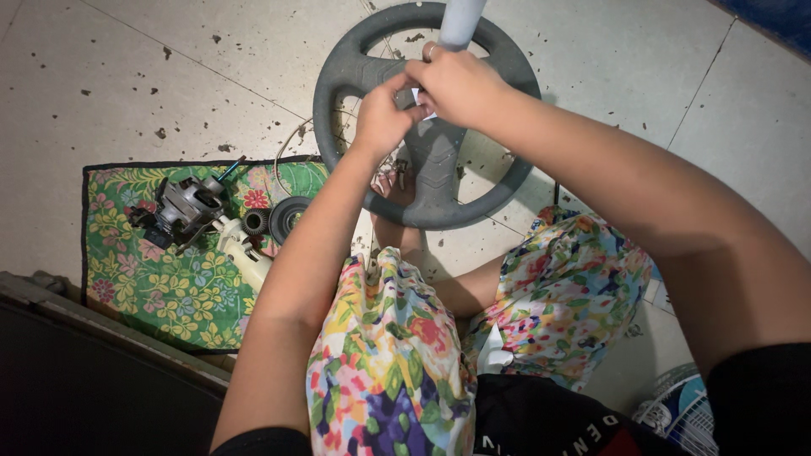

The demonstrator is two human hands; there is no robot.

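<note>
A grey ring base (427, 181) stands on the tiled floor (169, 76), a pale pole (460, 21) rising from its hub. Both hands meet at the pole's foot: the left hand (380, 118) pinches something small there, the right hand (460, 84) is closed around it. A motor (186, 207) lies on a floral cloth (152, 279) to the left.

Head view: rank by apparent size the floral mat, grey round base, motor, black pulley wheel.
1. Floral mat and grey round base: look alike in span; the base is partly hidden by the hands, so unranked.
2. Motor.
3. Black pulley wheel.
</note>
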